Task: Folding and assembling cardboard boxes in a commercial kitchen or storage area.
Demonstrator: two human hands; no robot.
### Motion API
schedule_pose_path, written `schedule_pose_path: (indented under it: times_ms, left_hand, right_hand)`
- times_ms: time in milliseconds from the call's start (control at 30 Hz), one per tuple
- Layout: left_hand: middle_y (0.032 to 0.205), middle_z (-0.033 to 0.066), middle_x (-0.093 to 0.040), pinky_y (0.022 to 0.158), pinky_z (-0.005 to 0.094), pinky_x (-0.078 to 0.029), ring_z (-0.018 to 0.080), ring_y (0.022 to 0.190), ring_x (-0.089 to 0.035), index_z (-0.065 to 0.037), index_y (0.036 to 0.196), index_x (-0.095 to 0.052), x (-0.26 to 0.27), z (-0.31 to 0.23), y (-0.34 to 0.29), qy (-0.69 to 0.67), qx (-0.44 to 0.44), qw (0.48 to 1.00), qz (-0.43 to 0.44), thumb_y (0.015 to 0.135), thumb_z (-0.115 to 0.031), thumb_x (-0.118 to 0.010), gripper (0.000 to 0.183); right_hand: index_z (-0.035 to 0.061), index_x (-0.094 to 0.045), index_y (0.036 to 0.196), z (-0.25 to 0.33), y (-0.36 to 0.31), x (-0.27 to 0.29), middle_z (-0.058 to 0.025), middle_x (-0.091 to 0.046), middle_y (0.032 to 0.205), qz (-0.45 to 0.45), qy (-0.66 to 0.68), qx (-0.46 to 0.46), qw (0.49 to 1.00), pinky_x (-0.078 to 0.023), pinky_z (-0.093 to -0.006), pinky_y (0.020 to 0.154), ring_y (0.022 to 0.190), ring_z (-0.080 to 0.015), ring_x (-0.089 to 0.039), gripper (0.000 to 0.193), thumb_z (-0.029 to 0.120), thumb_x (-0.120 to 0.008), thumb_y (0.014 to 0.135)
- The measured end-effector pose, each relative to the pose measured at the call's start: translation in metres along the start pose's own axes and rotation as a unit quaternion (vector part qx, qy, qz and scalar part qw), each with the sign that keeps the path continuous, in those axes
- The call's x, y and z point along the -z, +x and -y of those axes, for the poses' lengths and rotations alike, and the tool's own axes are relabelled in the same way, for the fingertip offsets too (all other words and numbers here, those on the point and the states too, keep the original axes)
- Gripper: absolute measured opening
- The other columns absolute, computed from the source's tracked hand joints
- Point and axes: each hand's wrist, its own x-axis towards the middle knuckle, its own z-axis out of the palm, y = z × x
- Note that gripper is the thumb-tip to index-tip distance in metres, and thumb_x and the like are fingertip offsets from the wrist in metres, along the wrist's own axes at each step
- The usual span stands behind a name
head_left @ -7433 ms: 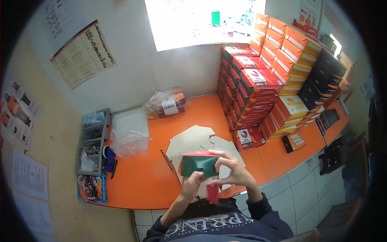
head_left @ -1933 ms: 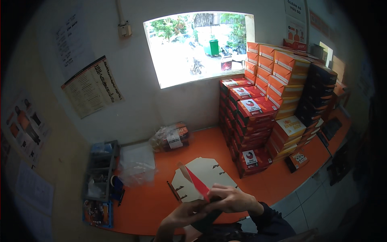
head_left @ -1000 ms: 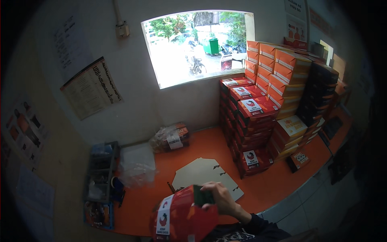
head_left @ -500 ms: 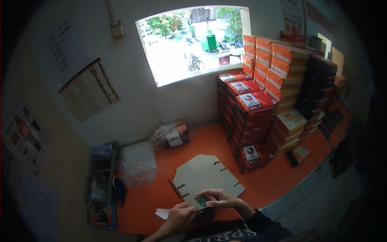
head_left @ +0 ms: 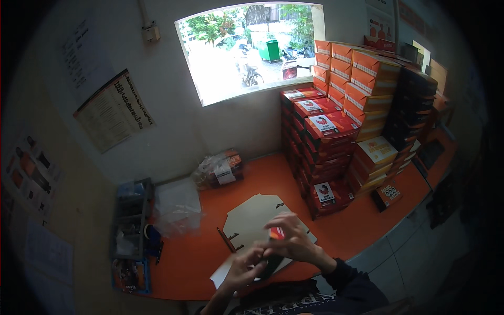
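Low in front of me, both hands meet around a dark green printed cardboard piece (head_left: 270, 266) with a red and white part at its upper end. My left hand (head_left: 244, 270) pinches its left edge, fingers bent. From the right, my right hand (head_left: 294, 244) curls over its upper part, slightly blurred, hiding much of the piece. A whitish flap (head_left: 219, 274) sticks out beside my left hand; whether it belongs to the same piece I cannot tell. Under and beyond my hands lie flat cream cardboard sheets (head_left: 252, 215) with notched, dark-marked edges.
Red boxes (head_left: 328, 157) and orange boxes (head_left: 367, 73) stand in tall stacks on the orange table (head_left: 184, 268), right of the sheets. A single dark box (head_left: 387, 197) lies farther right. Clear plastic bags (head_left: 177, 207), a wrapped bundle (head_left: 220, 170) and an organizer tray (head_left: 130, 226) occupy the left side.
My right hand has risen and closed over the piece, whose red and white part now shows. My left hand has shifted slightly right. The view has tilted a little.
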Motion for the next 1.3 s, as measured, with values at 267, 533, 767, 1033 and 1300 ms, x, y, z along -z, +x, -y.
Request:
schedule_pose_path:
  times_ms: [267,533,767,1033,1300]
  left_hand:
    - [0.108,0.0103,-0.058,0.076,0.0289,-0.055,0.0167,0.091,-0.063,0.002,0.121,-0.047,-0.031,-0.003,0.024,-0.171,-0.100,0.937,-0.288,0.088,-0.002,-0.056,0.034]
    - [0.096,0.0095,-0.064,0.071,0.0270,-0.054,0.0140,0.088,-0.064,0.003,0.115,-0.053,-0.018,0.021,0.025,0.030,-0.205,0.932,-0.299,0.088,0.000,-0.058,0.028]
    - [0.095,0.0061,-0.064,0.076,0.0276,-0.052,0.0128,0.083,-0.062,0.001,0.110,-0.057,-0.026,0.083,0.017,-0.255,-0.132,0.933,-0.217,0.090,-0.005,-0.061,0.021]
    - [0.103,0.0092,-0.063,0.079,0.0334,-0.051,0.0186,0.093,-0.062,0.002,0.111,-0.057,-0.025,0.040,0.024,0.247,-0.236,0.891,-0.300,0.087,-0.001,-0.062,0.025]
    - [0.094,0.0145,-0.063,0.076,0.0416,-0.048,0.0303,0.089,-0.064,-0.003,0.105,-0.059,0.000,0.017,0.030,0.047,-0.116,0.965,-0.230,0.086,-0.016,-0.065,0.024]
  right_hand:
    - [0.0070,-0.072,0.093,0.040,-0.039,-0.066,-0.0066,-0.056,0.072,-0.182,0.016,-0.294,0.938,-0.046,-0.0282,0.056,0.067,-0.0154,-0.058,0.014,0.015,-0.070,0.081]
    - [0.0030,-0.070,0.085,0.022,-0.026,-0.034,-0.0092,-0.062,0.069,-0.119,0.114,-0.256,0.952,-0.045,-0.0321,0.052,0.058,-0.0186,-0.060,0.008,0.008,-0.072,0.078]
    - [0.0029,-0.070,0.089,0.032,-0.042,-0.038,-0.0076,-0.065,0.070,-0.139,0.141,-0.340,0.919,-0.047,-0.0283,0.053,0.059,-0.0120,-0.061,0.014,0.009,-0.076,0.078]
    - [0.0022,-0.070,0.104,0.022,-0.047,-0.026,-0.0038,-0.070,0.084,-0.050,0.314,-0.443,0.838,-0.054,-0.0222,0.066,0.073,-0.0086,-0.066,0.022,0.001,-0.066,0.082]
    - [0.0077,-0.071,0.092,0.027,-0.041,-0.036,-0.0089,-0.053,0.069,0.000,-0.018,-0.212,0.977,-0.042,-0.0355,0.047,0.052,-0.0231,-0.056,0.012,0.008,-0.071,0.080]
